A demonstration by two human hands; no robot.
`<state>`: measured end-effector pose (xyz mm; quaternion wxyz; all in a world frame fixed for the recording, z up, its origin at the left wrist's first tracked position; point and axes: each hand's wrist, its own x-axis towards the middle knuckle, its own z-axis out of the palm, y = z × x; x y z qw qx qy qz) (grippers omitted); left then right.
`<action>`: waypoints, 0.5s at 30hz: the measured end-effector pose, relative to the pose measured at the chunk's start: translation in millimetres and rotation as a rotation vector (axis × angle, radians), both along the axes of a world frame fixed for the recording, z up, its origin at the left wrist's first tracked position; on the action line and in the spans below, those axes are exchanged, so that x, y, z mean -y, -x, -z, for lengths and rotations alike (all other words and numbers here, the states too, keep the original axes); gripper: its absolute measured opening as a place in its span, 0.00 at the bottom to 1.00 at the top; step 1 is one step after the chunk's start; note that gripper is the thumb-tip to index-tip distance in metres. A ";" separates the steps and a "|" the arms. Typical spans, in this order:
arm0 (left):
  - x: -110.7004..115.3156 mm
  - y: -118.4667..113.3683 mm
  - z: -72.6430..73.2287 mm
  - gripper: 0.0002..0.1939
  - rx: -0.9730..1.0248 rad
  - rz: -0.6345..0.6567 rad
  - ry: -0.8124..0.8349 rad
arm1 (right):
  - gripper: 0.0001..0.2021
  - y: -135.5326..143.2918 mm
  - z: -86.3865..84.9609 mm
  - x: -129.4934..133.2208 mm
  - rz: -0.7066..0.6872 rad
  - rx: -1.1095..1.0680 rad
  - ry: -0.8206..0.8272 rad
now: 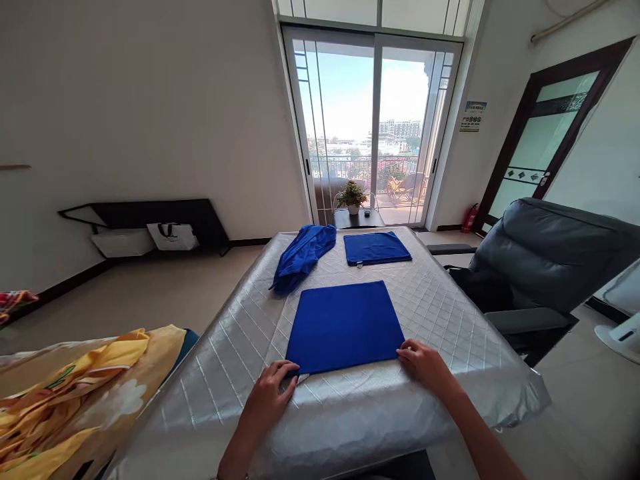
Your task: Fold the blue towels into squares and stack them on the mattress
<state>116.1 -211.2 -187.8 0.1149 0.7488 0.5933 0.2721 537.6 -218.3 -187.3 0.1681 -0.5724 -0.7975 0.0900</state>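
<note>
A flat, rectangular blue cloth [346, 327] lies on the silver quilted table cover [440, 310] in front of me. My left hand [270, 393] is at its near left corner, fingers closed on the edge beside a small white tag. At the near right corner, my right hand [420, 360] pinches the cloth between thumb and fingers. Farther back on the right rests a folded blue cloth [377, 247], also with a white tag. A crumpled blue cloth [304, 257] lies at the back left of the table.
A dark armchair [555, 260] stands close to the table's right side. Yellow patterned fabric [115, 380] is at the lower left. Beyond the table's far edge, a potted plant [353, 198] sits on a small black table before the glass doors.
</note>
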 end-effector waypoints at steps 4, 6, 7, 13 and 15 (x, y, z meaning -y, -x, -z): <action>-1.8 0.7 -6.0 0.18 0.006 0.008 0.068 | 0.21 1.2 -4.3 0.7 -0.004 0.038 -0.038; -2.3 0.6 -10.2 0.19 -0.002 0.015 0.110 | 0.22 1.1 -8.3 0.6 -0.003 -0.005 -0.069; -2.4 0.2 -12.2 0.20 -0.012 0.015 0.128 | 0.22 1.1 -11.2 0.0 -0.003 -0.031 -0.083; -5.3 -0.9 -10.2 0.24 -0.120 -0.048 0.110 | 0.19 -0.6 -38.5 -17.7 -0.086 -0.155 -0.176; -8.3 3.0 -3.8 0.19 -0.163 -0.069 0.046 | 0.15 -4.0 -46.9 -26.7 -0.150 -0.177 -0.204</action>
